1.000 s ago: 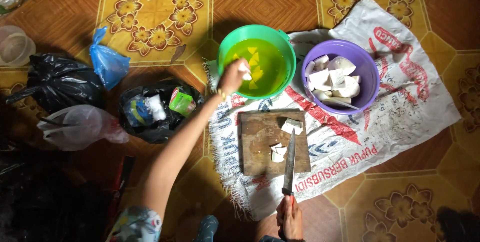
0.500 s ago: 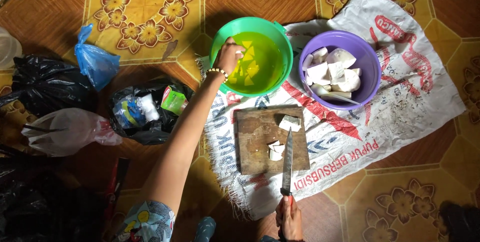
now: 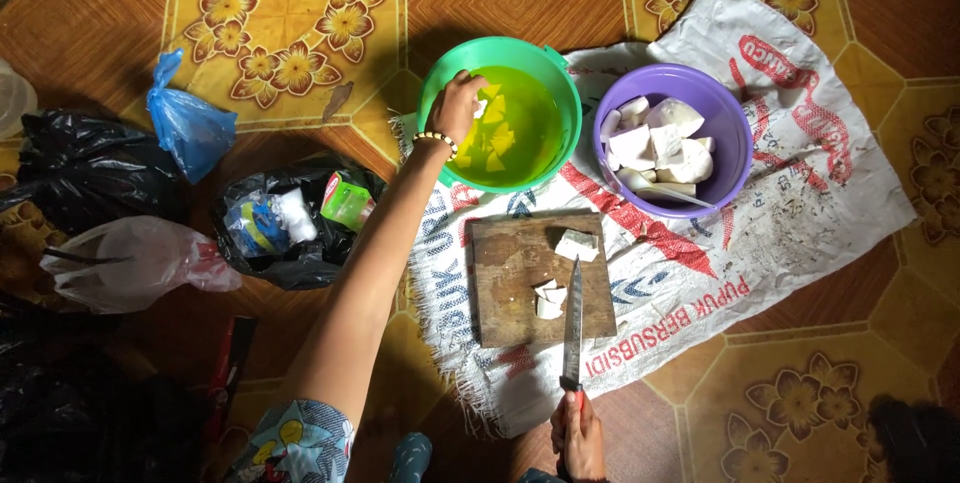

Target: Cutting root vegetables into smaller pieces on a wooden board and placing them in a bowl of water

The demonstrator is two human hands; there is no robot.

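Cassava pieces [image 3: 495, 133] float in yellow liquid in the green basin [image 3: 560, 83], which sits on the woven sack [image 3: 800, 203] beside the purple bowl [image 3: 735, 118] of bigger white chunks. From the head view, the left hand [image 3: 458, 103] reaches out over the basin rim, fingers curled around a small white piece. The right hand [image 3: 580, 435] grips a knife [image 3: 573, 328], its blade lying flat along the wooden cutting board [image 3: 510, 273] beside cut bits.

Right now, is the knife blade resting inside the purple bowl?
No, the knife lies with its blade over the wooden cutting board, held by the right hand, well below the purple bowl.
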